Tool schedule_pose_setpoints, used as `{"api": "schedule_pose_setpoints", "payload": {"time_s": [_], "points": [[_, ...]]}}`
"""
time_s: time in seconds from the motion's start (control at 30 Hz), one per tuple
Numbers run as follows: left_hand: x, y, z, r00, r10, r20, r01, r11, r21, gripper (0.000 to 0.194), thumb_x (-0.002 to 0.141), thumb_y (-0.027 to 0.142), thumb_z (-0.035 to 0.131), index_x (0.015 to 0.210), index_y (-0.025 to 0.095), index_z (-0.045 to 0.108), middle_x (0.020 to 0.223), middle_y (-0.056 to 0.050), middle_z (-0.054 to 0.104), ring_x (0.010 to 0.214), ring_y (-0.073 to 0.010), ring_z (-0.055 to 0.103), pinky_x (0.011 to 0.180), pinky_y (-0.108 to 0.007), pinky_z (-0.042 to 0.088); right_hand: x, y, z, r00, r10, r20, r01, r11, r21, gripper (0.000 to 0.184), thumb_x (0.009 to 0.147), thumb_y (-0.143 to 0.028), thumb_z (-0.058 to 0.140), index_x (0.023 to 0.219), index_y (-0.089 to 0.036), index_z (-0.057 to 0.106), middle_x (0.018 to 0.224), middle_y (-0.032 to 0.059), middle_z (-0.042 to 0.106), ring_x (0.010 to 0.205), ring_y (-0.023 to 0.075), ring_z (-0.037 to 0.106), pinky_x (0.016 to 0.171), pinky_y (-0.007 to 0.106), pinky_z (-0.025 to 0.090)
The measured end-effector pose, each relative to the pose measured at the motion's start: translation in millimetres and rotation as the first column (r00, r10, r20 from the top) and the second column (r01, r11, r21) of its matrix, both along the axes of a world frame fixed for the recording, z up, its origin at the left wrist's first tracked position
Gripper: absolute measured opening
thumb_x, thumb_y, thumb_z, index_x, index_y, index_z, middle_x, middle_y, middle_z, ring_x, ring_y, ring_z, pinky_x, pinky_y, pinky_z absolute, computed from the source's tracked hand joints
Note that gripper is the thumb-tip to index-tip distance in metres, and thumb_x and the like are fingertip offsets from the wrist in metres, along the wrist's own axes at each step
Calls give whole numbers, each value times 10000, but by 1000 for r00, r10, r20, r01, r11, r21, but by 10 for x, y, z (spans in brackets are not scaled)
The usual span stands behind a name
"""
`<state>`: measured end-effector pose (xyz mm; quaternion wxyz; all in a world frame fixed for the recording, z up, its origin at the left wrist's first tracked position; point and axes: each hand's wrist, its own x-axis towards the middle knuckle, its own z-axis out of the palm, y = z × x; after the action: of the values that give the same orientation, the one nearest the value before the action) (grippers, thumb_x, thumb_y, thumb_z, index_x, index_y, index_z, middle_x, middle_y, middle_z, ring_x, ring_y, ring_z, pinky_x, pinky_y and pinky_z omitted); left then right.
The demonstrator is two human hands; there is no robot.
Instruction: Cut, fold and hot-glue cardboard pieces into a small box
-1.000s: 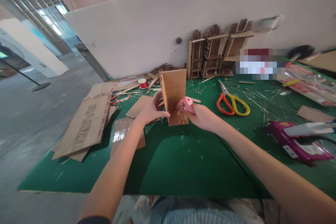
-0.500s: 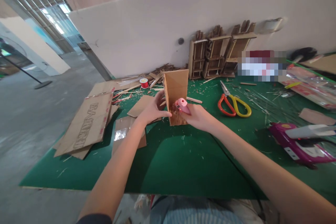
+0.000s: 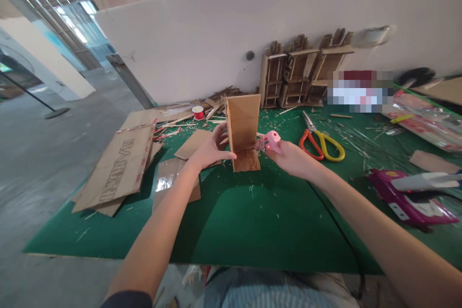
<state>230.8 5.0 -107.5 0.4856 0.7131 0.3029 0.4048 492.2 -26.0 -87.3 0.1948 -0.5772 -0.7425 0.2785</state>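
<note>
A small open-fronted cardboard box (image 3: 246, 118) stands upright on the green table, with its back, left side and floor facing me. My left hand (image 3: 215, 148) grips its left wall, thumb at the lower front edge and fingers behind the panel. In my right hand (image 3: 288, 156) is a pink hot glue gun (image 3: 272, 142), its nozzle pointing left at the box's right edge where the back meets the floor. A black cord (image 3: 337, 231) trails from below that hand toward the table's front edge. Loose cardboard pieces (image 3: 176, 178) lie beside my left forearm.
Scissors (image 3: 321, 142) with red and yellow handles lie right. Further right is a purple device (image 3: 407, 199). Flattened cardboard (image 3: 122, 163) is stacked left. A red thread spool (image 3: 198, 113) and cardboard models (image 3: 298, 77) stand by the partition (image 3: 202, 48); a person is behind it.
My right hand has drawn the glue gun rightward from inside the box to its right edge, uncovering the floor panel. My left hand keeps its hold.
</note>
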Motion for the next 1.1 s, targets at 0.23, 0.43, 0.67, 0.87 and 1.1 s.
{"api": "schedule_pose_setpoints", "payload": {"time_s": [0.23, 0.43, 0.67, 0.87, 1.1], "points": [[-17, 19, -33, 1000, 12, -28, -11, 1000, 4, 1094, 597, 419, 849, 1484, 356, 211, 1586, -106, 236, 1401, -343, 338, 1089, -495, 383, 7, -117, 197, 999, -25, 46, 28, 996, -79, 274, 903, -401, 483, 831, -163, 597, 716, 99, 659, 599, 194, 606, 542, 270, 411], [1, 26, -31, 1000, 19, 5, -19, 1000, -8, 1159, 563, 422, 867, 1497, 353, 184, 1571, -131, 258, 1365, -352, 391, 1062, -505, 411, -266, -120, 135, 998, 53, -37, -56, 997, -60, 244, 885, -382, 477, 757, -181, 530, 626, 41, 601, 518, 154, 560, 494, 254, 385], [6, 41, -49, 1000, 4, 1, -4, 1000, 22, 1128, 579, 413, 866, 1487, 319, 203, 1567, -156, 263, 1359, -357, 399, 1049, -494, 426, -471, -28, -20, 992, 62, -107, -76, 989, -130, 270, 897, -388, 445, 713, -192, 472, 589, 28, 563, 481, 145, 555, 432, 240, 378], [11, 23, -37, 1000, 8, 0, -8, 1000, 7, 1121, 573, 435, 863, 1482, 347, 213, 1579, -124, 248, 1375, -344, 379, 1076, -493, 402, -399, -154, 40, 981, 103, -167, -142, 960, -241, 248, 898, -403, 432, 762, -200, 475, 620, 22, 557, 448, 144, 543, 372, 246, 398], [15, -2, -15, 999, -9, 30, 9, 1000, -2, 1107, 587, 364, 869, 1482, 357, 217, 1579, -107, 247, 1407, -337, 327, 1120, -506, 341, -349, -354, 150, 973, 196, -123, -218, 954, -206, 226, 903, -361, 449, 735, -210, 459, 502, -28, 492, 420, 113, 487, 413, 218, 367]]}}
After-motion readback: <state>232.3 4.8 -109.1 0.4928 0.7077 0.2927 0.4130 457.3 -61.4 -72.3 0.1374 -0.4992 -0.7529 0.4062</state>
